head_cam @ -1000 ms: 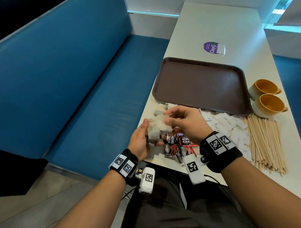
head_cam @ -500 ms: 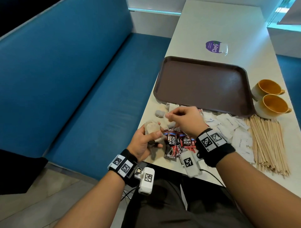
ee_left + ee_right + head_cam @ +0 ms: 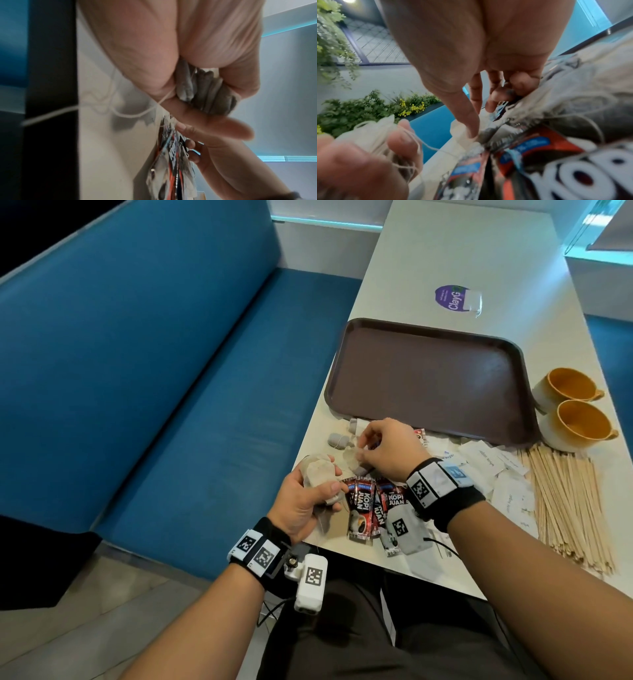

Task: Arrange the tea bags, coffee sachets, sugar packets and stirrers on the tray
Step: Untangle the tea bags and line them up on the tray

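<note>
My left hand grips a stack of grey tea bags at the table's near left edge, and their strings hang loose. Just to the right, my right hand pinches one more tea bag between thumb and fingers, low over the pile. Red and black coffee sachets lie under and between both hands. White sugar packets and wooden stirrers lie further right. The brown tray beyond them holds nothing.
Two more loose tea bags lie near the tray's near left corner. Two yellow-lined cups stand at the tray's right side. A purple sticker sits on the table beyond the tray. A blue bench runs along the left.
My right hand left the stack in my left hand, moved to the loose pile and pinched another tea bag. My left hand dropped slightly toward me with its stack.
</note>
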Action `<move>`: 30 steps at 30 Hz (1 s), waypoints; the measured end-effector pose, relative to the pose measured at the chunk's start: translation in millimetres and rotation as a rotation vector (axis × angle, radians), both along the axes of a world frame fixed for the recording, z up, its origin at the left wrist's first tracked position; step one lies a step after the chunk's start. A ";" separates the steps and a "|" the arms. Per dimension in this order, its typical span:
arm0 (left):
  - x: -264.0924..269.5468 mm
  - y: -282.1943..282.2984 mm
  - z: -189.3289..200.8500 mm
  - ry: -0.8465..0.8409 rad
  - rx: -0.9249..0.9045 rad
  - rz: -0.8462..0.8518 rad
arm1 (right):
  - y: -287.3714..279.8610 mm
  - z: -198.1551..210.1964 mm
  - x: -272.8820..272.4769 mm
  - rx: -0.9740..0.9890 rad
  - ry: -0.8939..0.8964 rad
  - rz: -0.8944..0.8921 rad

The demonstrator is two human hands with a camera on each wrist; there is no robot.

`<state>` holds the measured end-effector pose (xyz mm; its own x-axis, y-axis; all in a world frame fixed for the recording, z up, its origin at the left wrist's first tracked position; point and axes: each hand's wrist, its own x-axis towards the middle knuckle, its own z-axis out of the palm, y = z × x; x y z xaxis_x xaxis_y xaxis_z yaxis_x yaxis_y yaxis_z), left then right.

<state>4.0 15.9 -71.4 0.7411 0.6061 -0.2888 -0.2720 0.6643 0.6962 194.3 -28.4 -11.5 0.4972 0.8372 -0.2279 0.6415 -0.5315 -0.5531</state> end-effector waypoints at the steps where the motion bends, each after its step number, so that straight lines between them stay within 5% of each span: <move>1: 0.7 0.0 0.7 0.017 0.000 0.009 | -1.8 1.9 1.1 0.024 0.047 -0.009; 10: 3.5 1.5 -0.9 0.031 -0.014 0.063 | -26.1 28.8 0.7 0.467 0.549 -0.143; 14: 5.3 2.5 -0.2 0.021 -0.030 0.031 | -32.5 35.5 -22.0 0.386 0.933 -0.066; 26: 0.0 1.6 -0.1 -0.033 0.000 -0.081 | -40.2 16.0 -29.8 0.247 0.487 -0.065; 30: 0.0 1.9 1.1 -0.039 -0.020 -0.057 | -70.7 15.8 -13.8 0.039 0.263 0.109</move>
<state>3.9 17.7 -70.3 0.7852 0.5570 -0.2704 -0.2603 0.6933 0.6720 180.5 -99.1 4.2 0.3314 0.8933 -0.3035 0.5256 -0.4420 -0.7269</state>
